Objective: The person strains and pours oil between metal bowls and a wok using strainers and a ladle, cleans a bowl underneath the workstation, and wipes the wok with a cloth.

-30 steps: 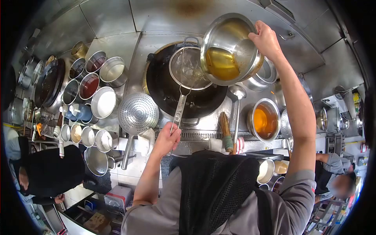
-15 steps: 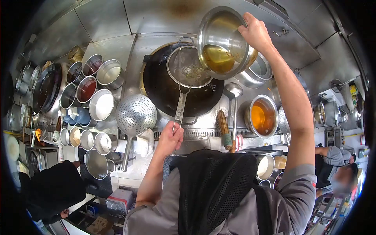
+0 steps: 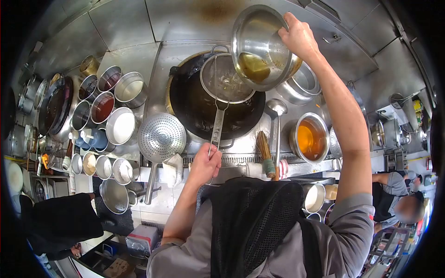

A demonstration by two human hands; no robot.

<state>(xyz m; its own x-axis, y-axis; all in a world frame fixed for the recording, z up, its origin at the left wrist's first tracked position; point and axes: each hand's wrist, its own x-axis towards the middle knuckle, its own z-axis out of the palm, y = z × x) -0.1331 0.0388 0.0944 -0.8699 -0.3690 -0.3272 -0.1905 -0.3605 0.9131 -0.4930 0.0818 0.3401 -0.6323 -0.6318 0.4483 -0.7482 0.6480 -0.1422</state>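
My left hand (image 3: 205, 163) is closed around the handle of a fine mesh strainer (image 3: 222, 83), which lies over a large dark wok (image 3: 199, 120). Small bits show in the mesh. Up at the right, my right hand (image 3: 299, 36) grips the rim of a steel bowl (image 3: 273, 37), tipped steeply toward the strainer. Yellowish oil (image 3: 253, 67) pools at the bowl's lower side, and its lip overlaps the strainer's right edge. Dark liquid seems to cover the wok's bottom, partly hidden by the strainer.
Left of the wok lie a perforated skimmer (image 3: 162, 136) and several pots of sauces and seasonings (image 3: 121, 125). On the right are a ladle (image 3: 277, 109), a bamboo brush (image 3: 265, 155) and a pot of orange oil (image 3: 310, 139). Other people (image 3: 65, 224) stand at both sides.
The oil pool in the bowl has shrunk, and the bowl has shifted slightly left and up. My left hand and the strainer have moved a little to the right.
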